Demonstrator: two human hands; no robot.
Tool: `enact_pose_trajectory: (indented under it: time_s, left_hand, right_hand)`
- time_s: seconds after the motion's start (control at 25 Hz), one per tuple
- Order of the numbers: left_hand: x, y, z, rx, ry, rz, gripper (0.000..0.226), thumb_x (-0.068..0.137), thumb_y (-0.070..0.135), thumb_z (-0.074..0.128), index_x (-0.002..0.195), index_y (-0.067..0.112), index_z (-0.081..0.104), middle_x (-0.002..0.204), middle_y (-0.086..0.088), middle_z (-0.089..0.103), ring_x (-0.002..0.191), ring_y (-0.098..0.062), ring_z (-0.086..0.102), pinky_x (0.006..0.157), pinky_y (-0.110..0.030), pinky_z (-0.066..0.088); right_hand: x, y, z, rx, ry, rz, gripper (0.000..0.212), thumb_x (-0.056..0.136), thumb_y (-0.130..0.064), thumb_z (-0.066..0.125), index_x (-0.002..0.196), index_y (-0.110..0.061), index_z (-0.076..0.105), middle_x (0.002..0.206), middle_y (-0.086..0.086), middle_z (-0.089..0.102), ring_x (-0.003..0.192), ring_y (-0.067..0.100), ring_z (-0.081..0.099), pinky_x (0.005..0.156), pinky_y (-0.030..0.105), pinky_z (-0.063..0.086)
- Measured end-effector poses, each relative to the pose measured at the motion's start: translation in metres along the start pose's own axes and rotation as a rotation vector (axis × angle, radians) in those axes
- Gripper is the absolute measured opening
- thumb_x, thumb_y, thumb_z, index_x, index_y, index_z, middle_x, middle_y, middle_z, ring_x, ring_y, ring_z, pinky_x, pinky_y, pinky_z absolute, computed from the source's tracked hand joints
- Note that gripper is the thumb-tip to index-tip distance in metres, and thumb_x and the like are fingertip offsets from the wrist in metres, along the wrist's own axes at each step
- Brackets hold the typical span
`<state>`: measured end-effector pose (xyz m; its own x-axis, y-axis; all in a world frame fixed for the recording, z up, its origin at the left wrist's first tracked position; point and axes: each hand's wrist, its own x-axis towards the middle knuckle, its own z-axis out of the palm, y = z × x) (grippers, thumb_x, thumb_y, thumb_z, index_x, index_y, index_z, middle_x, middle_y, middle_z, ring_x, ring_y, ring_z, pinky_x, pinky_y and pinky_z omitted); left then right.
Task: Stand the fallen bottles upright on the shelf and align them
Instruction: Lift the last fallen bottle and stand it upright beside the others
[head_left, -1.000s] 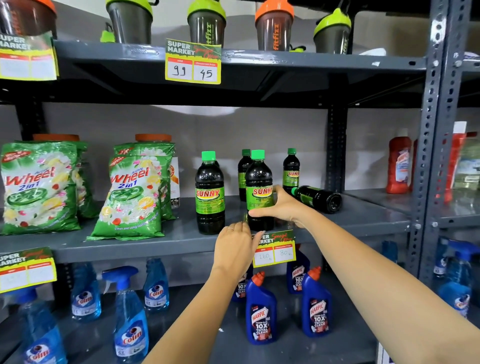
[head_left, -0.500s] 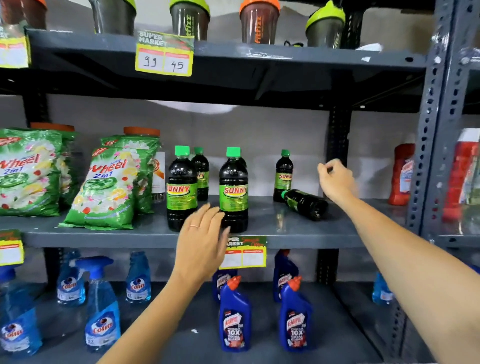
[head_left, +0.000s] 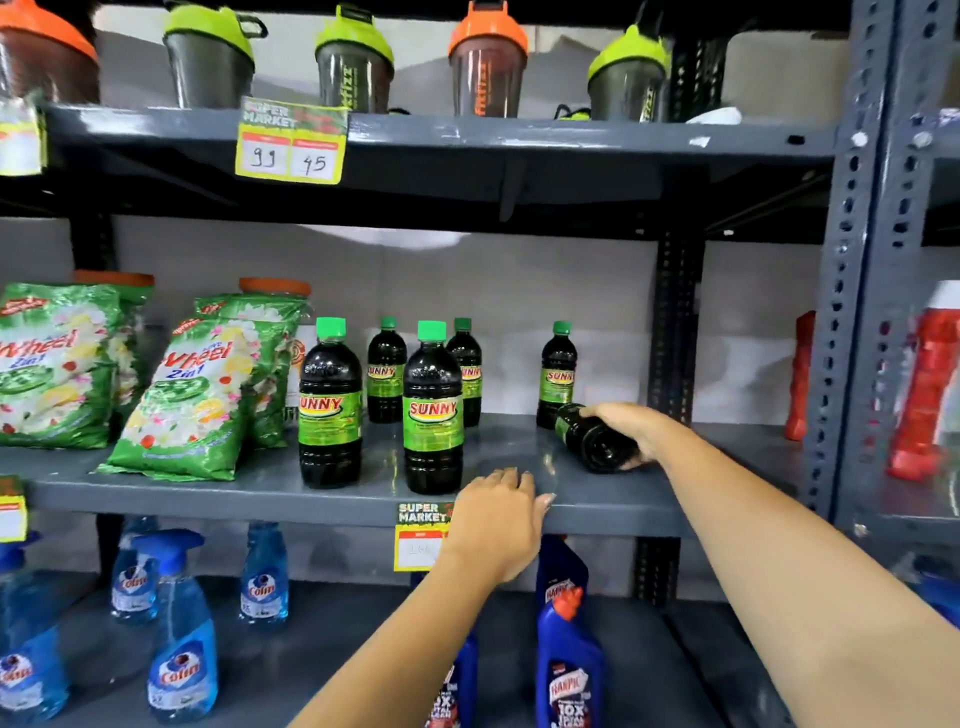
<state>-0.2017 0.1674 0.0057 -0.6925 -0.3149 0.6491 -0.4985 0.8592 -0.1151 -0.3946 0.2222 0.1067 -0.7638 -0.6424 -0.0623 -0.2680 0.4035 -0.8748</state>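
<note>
On the grey middle shelf (head_left: 519, 447) a dark Sunny bottle with a green label lies on its side (head_left: 592, 439), base toward me. My right hand (head_left: 631, 428) is closed over it from above. Two upright Sunny bottles stand in front, a left one (head_left: 330, 410) and a right one (head_left: 432, 415). Behind them stand two smaller-looking ones (head_left: 386, 371), (head_left: 467, 371). A further upright bottle (head_left: 557, 376) stands just behind the fallen one. My left hand (head_left: 496, 525) rests with fingers apart on the shelf's front edge, holding nothing.
Green Wheel detergent bags (head_left: 192, 395) fill the shelf's left side. Shaker cups (head_left: 353, 62) line the top shelf. Blue Colin sprays (head_left: 179, 629) and Harpic bottles (head_left: 569, 654) stand below. A steel upright (head_left: 852, 312) and red bottles (head_left: 922, 384) are at right.
My right hand came down from the air onto the lying bottle and closed on it. My left hand moved right to the shelf's front edge. The camera view shifted.
</note>
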Motion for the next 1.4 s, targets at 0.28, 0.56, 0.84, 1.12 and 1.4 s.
enact_pose_trajectory:
  time_s: [0.28, 0.56, 0.84, 1.12, 1.4]
  left_hand:
    - [-0.001, -0.003, 0.002, 0.050, -0.002, 0.002, 0.056, 0.095, 0.040, 0.023, 0.093, 0.007, 0.069, 0.090, -0.011, 0.072, 0.080, -0.027, 0.068, 0.065, -0.033, 0.055]
    - [-0.001, -0.003, 0.005, 0.056, -0.020, -0.003, 0.058, 0.097, 0.040, 0.021, 0.100, 0.006, 0.068, 0.100, -0.013, 0.072, 0.088, -0.028, 0.067, 0.071, -0.035, 0.054]
    - [-0.003, -0.003, 0.006, 0.023, -0.012, -0.008, 0.062, 0.098, 0.041, 0.017, 0.107, 0.004, 0.066, 0.107, -0.015, 0.070, 0.096, -0.029, 0.065, 0.077, -0.038, 0.053]
    - [-0.001, -0.003, 0.008, 0.031, -0.025, -0.018, 0.064, 0.098, 0.041, 0.013, 0.111, 0.004, 0.064, 0.110, -0.016, 0.069, 0.098, -0.029, 0.064, 0.079, -0.038, 0.051]
    - [-0.001, -0.003, 0.007, 0.050, -0.025, -0.014, 0.061, 0.098, 0.041, 0.015, 0.105, 0.005, 0.064, 0.105, -0.015, 0.069, 0.093, -0.029, 0.065, 0.075, -0.037, 0.051]
  right_hand:
    - [0.011, 0.020, 0.016, 0.264, 0.119, -0.232, 0.056, 0.072, -0.046, 0.080, 0.108, -0.008, 0.060, 0.109, 0.006, 0.067, 0.099, 0.021, 0.063, 0.083, 0.037, 0.054]
    - [0.006, 0.031, 0.033, 0.105, 0.175, -0.433, 0.068, 0.064, -0.036, 0.088, 0.114, -0.019, 0.045, 0.108, -0.002, 0.058, 0.098, 0.016, 0.056, 0.079, 0.029, 0.044]
    - [0.000, 0.022, 0.027, 0.233, 0.015, -0.420, 0.066, 0.081, -0.022, 0.076, 0.137, -0.019, 0.040, 0.119, 0.000, 0.058, 0.103, 0.014, 0.055, 0.085, 0.026, 0.040]
    - [0.001, 0.020, 0.041, -0.011, 0.234, -0.434, 0.080, 0.060, -0.047, 0.086, 0.117, -0.016, 0.039, 0.107, -0.003, 0.055, 0.098, 0.017, 0.055, 0.083, 0.035, 0.048]
    - [-0.001, 0.021, 0.037, 0.118, 0.105, -0.405, 0.072, 0.062, -0.031, 0.090, 0.116, -0.014, 0.045, 0.108, -0.001, 0.060, 0.100, 0.016, 0.058, 0.076, 0.027, 0.045]
